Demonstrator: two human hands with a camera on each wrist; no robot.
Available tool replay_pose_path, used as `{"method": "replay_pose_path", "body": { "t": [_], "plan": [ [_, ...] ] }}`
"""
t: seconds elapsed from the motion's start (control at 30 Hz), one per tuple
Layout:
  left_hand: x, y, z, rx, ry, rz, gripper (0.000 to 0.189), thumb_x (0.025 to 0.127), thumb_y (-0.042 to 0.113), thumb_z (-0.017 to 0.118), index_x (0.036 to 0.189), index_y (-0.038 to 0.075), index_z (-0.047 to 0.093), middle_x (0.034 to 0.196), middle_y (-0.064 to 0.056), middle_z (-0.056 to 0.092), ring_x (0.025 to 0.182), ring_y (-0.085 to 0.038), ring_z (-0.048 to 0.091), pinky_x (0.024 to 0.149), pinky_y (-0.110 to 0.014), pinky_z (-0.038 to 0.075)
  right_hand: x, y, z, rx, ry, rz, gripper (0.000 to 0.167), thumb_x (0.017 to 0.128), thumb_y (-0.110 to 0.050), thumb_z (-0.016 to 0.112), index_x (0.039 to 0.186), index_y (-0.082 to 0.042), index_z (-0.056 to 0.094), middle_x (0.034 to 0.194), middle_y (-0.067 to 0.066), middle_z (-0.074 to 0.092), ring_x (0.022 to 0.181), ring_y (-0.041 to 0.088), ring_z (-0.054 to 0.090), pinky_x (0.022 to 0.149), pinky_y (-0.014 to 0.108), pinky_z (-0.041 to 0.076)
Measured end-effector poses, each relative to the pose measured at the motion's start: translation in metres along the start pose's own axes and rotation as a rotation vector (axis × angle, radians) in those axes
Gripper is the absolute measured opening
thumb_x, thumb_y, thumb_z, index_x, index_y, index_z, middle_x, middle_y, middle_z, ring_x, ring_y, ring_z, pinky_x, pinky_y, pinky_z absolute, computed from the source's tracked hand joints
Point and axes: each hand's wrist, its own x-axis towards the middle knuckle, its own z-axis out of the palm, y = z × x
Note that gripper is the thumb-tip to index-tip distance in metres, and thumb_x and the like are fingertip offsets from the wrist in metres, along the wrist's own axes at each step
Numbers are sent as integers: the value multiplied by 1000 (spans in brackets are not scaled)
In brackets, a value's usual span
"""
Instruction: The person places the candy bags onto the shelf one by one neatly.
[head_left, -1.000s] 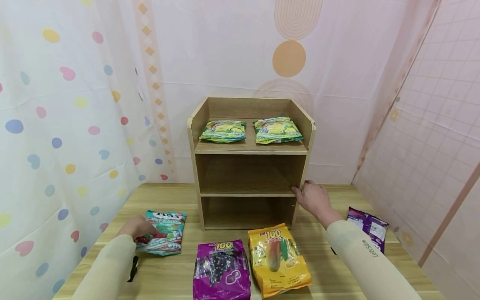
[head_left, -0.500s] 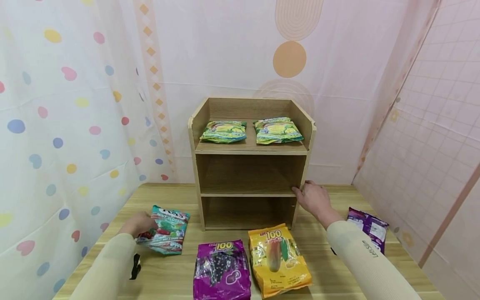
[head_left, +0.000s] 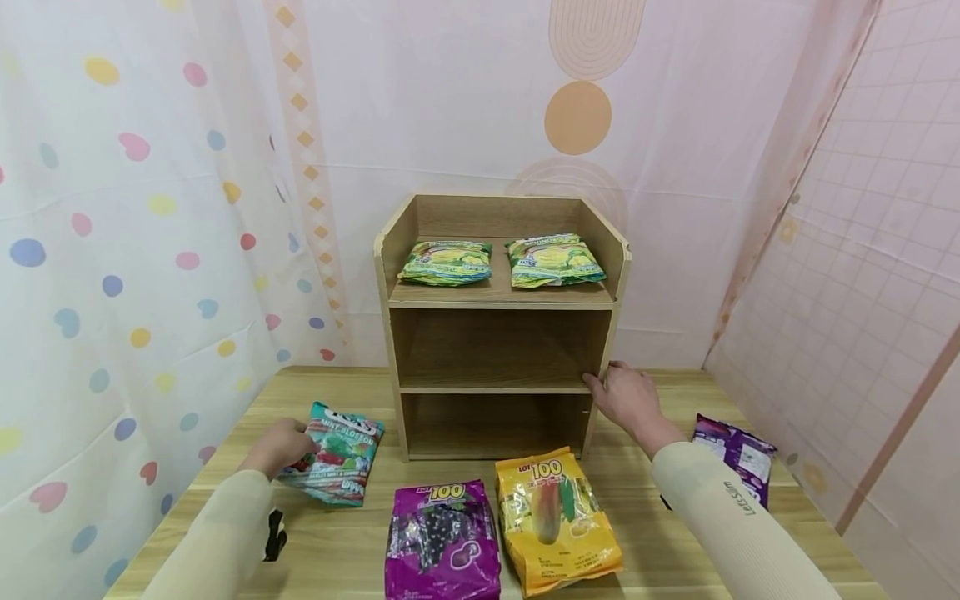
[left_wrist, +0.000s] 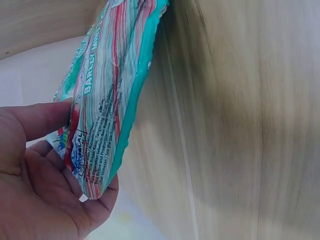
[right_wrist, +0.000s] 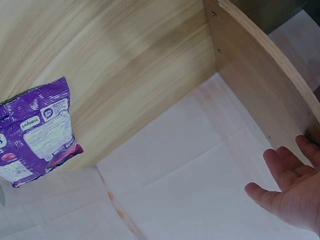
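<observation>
Teal is the bag (head_left: 343,457) your left hand (head_left: 279,446) holds in the head view, over the left part of the desk (head_left: 337,558); your fingers grasp it by its left side, and its printed front faces up. Your right hand (head_left: 628,400) is at the wooden shelf (head_left: 502,305), with the thumb over the front edge of its right side, level with the middle board. Two green bags, one on the left (head_left: 447,263) and one on the right (head_left: 557,261), lie apart on the top board. In front of the shelf, a grape bag (head_left: 444,542) and a yellow bag (head_left: 558,521) lie side by side on the desk; beyond your right forearm lies a violet bag (head_left: 738,458), partly hidden by your sleeve (head_left: 735,517). In the left wrist view you see the teal bag nearly edge-on, pinched with your thumb on its front and your other fingers behind and below; you can't tell whether any of it touches the desk. In the right wrist view your fingers reach along the shelf's outer side, one seemingly against the panel, the others loosely spread; the thumb that hooks the edge is out of sight here. The violet bag lies well apart from them.
</observation>
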Motion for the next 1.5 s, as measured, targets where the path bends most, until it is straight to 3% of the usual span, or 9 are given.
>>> {"method": "replay_pose_path", "body": {
  "t": [0.13,0.3,0.37,0.53,0.7,0.97,1.1,1.33,1.5],
  "plan": [
    [0,2,1,-8,18,42,47,91,9,56,126,-21,50,106,-28,60,93,-34,56,86,-54,47,0,0,0,4,-2,-2,54,104,-33,48,55,-10,53,122,28,63,114,42,60,95,56,44],
    [-1,4,4,-40,61,97,27,93,8,54,108,-13,59,80,-15,57,71,-25,52,67,-40,45,0,1,0,6,-5,0,54,104,-34,47,55,-10,54,123,28,63,115,42,60,95,56,44],
    [-2,7,4,-59,75,103,27,94,9,53,108,-13,59,77,-12,57,68,-22,52,63,-38,44,0,1,1,8,-8,4,55,104,-34,47,55,-10,54,123,28,62,115,43,60,95,56,44],
    [-2,13,3,-97,111,122,41,97,11,51,127,-17,52,94,-18,65,80,-24,59,72,-40,49,1,1,2,6,-2,1,55,104,-34,47,54,-10,53,122,28,63,113,43,61,94,56,45],
    [-3,14,2,-147,140,144,47,101,15,49,136,-16,45,103,-21,64,85,-25,60,75,-40,49,0,0,1,8,-1,-4,56,104,-34,47,52,-11,52,122,28,64,114,42,61,94,56,46],
    [-5,14,-1,-240,197,172,49,104,22,50,139,-12,45,109,-22,66,87,-19,61,73,-32,49,0,1,1,6,2,1,55,104,-33,48,54,-9,54,121,29,63,109,43,63,91,55,47],
    [-6,16,-2,-323,215,184,50,105,24,50,142,-8,44,113,-19,67,85,-12,61,71,-27,50,0,0,0,4,-6,4,55,104,-33,48,54,-9,54,122,29,63,110,43,62,92,55,47],
    [-10,23,-6,-490,264,254,49,105,22,51,144,-7,43,106,-7,70,80,-2,63,69,-23,53,0,0,0,7,-16,14,56,104,-34,47,54,-10,53,124,29,62,110,43,62,91,55,47],
    [-11,25,-7,-549,295,306,49,105,22,51,144,-6,43,106,-3,70,82,0,62,70,-22,53,0,0,0,7,-19,20,56,104,-35,47,55,-10,54,125,29,61,112,43,61,93,55,46]
  ]
}}
